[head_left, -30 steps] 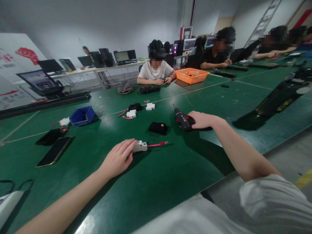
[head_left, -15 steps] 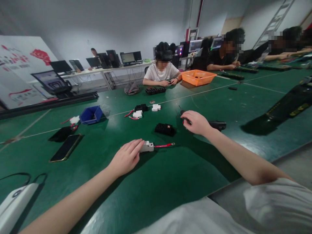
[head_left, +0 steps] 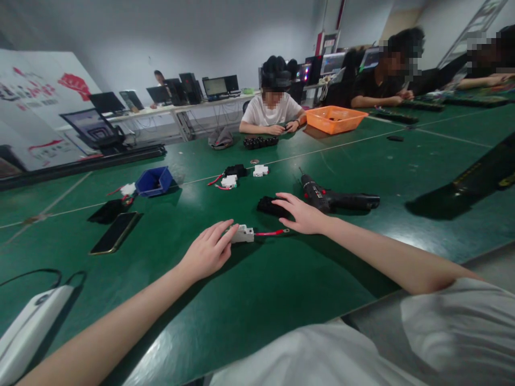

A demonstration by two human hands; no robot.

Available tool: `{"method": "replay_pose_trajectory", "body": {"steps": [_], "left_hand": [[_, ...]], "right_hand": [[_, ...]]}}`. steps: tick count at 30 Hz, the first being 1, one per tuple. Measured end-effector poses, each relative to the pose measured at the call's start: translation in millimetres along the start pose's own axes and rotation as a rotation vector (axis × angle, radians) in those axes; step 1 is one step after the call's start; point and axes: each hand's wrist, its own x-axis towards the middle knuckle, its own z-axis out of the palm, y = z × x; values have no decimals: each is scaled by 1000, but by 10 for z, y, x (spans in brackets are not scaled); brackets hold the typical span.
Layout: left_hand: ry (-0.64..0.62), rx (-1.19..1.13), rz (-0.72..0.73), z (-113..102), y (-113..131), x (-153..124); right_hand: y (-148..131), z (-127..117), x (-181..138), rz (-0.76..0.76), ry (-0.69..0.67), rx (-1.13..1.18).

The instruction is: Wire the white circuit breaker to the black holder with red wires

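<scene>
My left hand (head_left: 207, 252) rests on the green table (head_left: 281, 279), its fingers stretched out and touching a small white breaker (head_left: 244, 234) that has a red wire (head_left: 271, 232) sticking out to the right. My right hand (head_left: 301, 214) hovers open just above that wire's end, its fingertips reaching to a black block (head_left: 269, 205). A black electric screwdriver (head_left: 336, 199) lies on the table right of that hand, untouched.
A phone (head_left: 116, 232), a black pad (head_left: 108, 210) and a blue bin (head_left: 153, 181) sit at the left. More white breakers (head_left: 229, 182) lie further back. An orange tray (head_left: 336, 119) and seated people are at the far side. A white device (head_left: 28, 332) lies near left.
My right hand has let go of the electric screwdriver and moved left toward the black block and red wire. The left hand stays on the white breaker.
</scene>
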Motion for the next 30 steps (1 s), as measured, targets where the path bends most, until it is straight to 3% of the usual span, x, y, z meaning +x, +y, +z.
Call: {"method": "replay_pose_trajectory", "body": {"steps": [8,16,21,30], "left_hand": [[15,83,58,-110,184,187],[-19,98,175,97,340,482],[-22,114,199,96,316,447],[97,227,232,64,316,395]], "right_hand": [[-8,2,-8,23,6,73],[4,-11,-6,-34,-5,156],[28,-8,-14,-3,-27,144],[46,2,-14,-30,-19,152]]}}
